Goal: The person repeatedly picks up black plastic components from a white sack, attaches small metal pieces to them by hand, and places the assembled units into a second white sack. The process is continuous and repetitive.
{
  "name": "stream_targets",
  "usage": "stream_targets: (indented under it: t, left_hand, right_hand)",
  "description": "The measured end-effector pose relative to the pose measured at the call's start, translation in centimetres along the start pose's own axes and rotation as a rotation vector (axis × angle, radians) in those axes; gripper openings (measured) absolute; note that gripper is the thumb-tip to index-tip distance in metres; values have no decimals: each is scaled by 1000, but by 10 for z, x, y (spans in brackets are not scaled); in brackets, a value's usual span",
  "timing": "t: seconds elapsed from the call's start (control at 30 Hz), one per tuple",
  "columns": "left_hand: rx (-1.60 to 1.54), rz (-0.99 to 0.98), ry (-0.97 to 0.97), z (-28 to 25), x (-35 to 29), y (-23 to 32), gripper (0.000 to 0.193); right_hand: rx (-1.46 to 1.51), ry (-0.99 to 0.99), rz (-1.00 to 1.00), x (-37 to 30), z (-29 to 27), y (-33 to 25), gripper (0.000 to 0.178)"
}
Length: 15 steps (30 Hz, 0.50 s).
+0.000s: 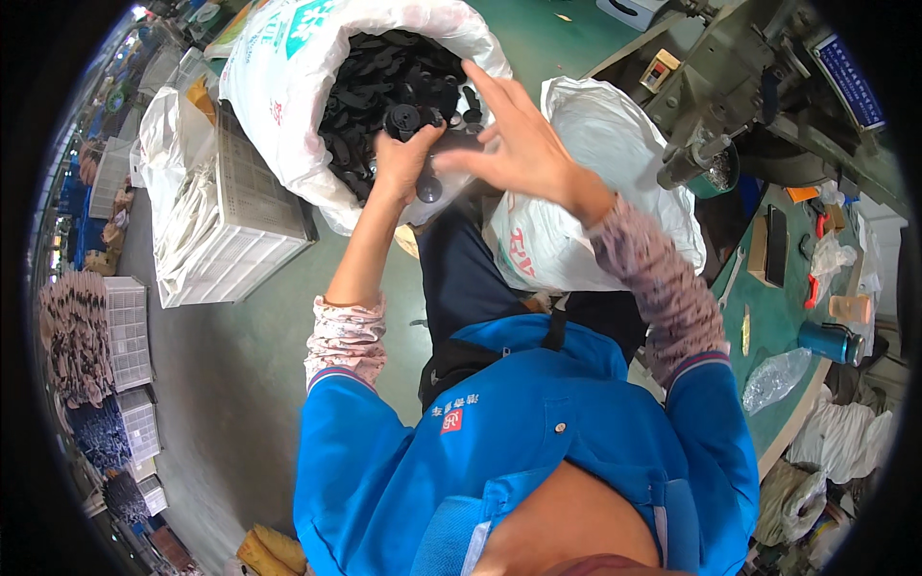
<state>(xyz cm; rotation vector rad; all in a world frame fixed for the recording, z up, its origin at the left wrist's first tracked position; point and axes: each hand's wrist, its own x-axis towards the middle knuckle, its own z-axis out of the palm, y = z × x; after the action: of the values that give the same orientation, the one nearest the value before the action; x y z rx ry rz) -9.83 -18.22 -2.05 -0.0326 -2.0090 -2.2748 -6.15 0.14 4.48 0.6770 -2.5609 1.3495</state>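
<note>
My left hand (405, 161) is closed around a black round-ended part (403, 121), possibly plastic, at the mouth of a large white woven sack (279, 120). Dark flat pieces (370, 82) fill that sack, many of them elongated with rounded ends. Just to the right hovers my right hand (519, 144), its fingers spread and thumb apart, with nothing visible in it. Between the hands and below them, a few dark and clear rounded pieces (428, 187) show near the sack's rim, partly hidden and blurred.
A second white sack (615, 130) stands open by my knees. White crates (245, 216) stand to the left. At the right, a green bench (768, 384) bears a blue flask (831, 342), a wrench (732, 274) and a clear plastic bag (776, 379). A metal machine (720, 96) rises at upper right.
</note>
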Motion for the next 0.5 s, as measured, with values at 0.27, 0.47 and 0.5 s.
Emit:
stream_targets:
  t: [0.27,0.47,0.5]
  left_hand:
    - [44,-197,-67,-10,-13,8,20]
    - [-65,-293,-105,-11,-13,7,24]
    - [-76,-318,-91,-15,-11,1,24]
  right_hand:
    - [-28,-318,-44,76,16,17,56]
    - [51,-409,134,102,16,31,33]
    - [24,-403,185,102,16,24,30]
